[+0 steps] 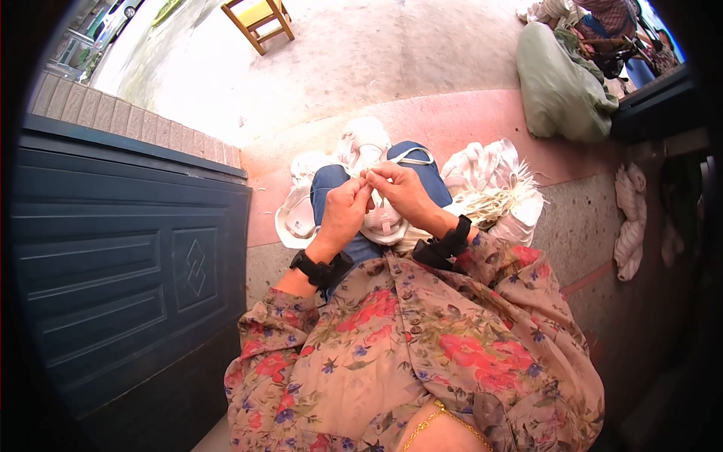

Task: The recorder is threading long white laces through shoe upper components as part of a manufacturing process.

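Observation:
Both my hands meet above my lap, fingertips pinched close together. My left hand [346, 209] is closed, thumb and forefinger pressed together. Against it my right hand [407, 194] pinches too; whatever sits between the fingertips is too small to make out. A thin white cord loop [419, 153] curves over my right knee, just beyond the right hand; whether the fingers hold its end is hidden. White fabric pieces [367, 147] lie between and beyond my knees, and some pinkish-white cloth [385, 224] shows below my hands.
At my right lies a heap of white fabric [486, 169] with a bundle of cream cords [501, 200]. A large green sack [561, 87] stands farther right. Dark blue panelled door [128, 248] is at my left. Ahead stands a small wooden chair [258, 21]. Twisted cloth [629, 218] lies far right.

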The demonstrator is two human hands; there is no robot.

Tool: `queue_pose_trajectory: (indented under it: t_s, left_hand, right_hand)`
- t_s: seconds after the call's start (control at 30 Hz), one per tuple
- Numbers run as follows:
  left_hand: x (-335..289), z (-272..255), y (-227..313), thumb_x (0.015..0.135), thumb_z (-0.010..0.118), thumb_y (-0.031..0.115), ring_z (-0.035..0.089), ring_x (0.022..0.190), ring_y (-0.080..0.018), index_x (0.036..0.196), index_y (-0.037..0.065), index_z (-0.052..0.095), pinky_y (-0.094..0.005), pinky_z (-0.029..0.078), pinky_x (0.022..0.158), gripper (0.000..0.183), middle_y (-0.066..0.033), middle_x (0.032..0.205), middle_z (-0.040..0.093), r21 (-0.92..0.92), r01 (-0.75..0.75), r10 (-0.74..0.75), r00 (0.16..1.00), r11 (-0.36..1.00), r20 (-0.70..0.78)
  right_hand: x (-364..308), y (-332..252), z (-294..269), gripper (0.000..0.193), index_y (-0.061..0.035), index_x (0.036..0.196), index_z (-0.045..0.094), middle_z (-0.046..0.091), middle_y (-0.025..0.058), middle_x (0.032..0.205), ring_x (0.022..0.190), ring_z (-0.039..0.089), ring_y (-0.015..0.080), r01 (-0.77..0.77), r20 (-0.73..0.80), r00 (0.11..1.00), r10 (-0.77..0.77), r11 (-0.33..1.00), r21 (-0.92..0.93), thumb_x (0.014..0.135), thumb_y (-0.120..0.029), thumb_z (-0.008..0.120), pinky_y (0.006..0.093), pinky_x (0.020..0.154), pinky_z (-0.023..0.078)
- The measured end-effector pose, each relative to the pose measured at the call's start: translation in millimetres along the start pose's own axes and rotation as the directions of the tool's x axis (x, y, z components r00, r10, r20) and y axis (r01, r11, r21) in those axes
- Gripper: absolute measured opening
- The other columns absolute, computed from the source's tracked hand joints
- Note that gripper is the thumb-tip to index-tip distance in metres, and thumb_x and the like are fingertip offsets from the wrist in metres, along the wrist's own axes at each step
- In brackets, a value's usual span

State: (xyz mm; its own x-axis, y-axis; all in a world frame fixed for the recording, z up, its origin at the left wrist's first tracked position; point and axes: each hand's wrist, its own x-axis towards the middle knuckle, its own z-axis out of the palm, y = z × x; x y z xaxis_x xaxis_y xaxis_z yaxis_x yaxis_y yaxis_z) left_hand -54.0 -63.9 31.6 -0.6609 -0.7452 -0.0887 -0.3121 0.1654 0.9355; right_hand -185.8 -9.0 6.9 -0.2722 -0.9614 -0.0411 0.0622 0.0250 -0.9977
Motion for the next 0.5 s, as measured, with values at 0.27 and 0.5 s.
queue_pose_trajectory:
  t_s: [0.27,0.5]
  left_hand:
    - [40,-22,-42,0.082,0.053,0.012,0.056,0.076,-0.0211,0.095,0.001,0.061,-0.0297,0.044,0.07,0.018,-0.0129,0.078,0.06,0.078,-0.105,0.11,0.991,0.991,-0.074]
    - [96,-33,-57,0.07,0.063,0.02,0.056,0.079,-0.0317,0.082,0.005,0.062,-0.0364,0.044,0.072,0.02,-0.0163,0.078,0.06,0.62,-0.184,-0.137,0.891,0.763,0.432]
  right_hand:
    - [6,-11,-8,0.022,0.0006,0.091,0.059,0.059,0.0037,0.081,0.076,0.053,0.0089,0.02,-0.008,1.0,-0.019,0.996,0.087,0.089,-0.019,0.049,0.0225,0.071,0.041]
    - [11,-88,-24,0.021,-0.0029,0.096,0.056,0.053,-0.0005,0.06,0.047,0.046,0.0044,-0.137,0.149,0.984,0.102,0.96,0.244,0.09,-0.022,0.049,0.0157,0.041,0.035]
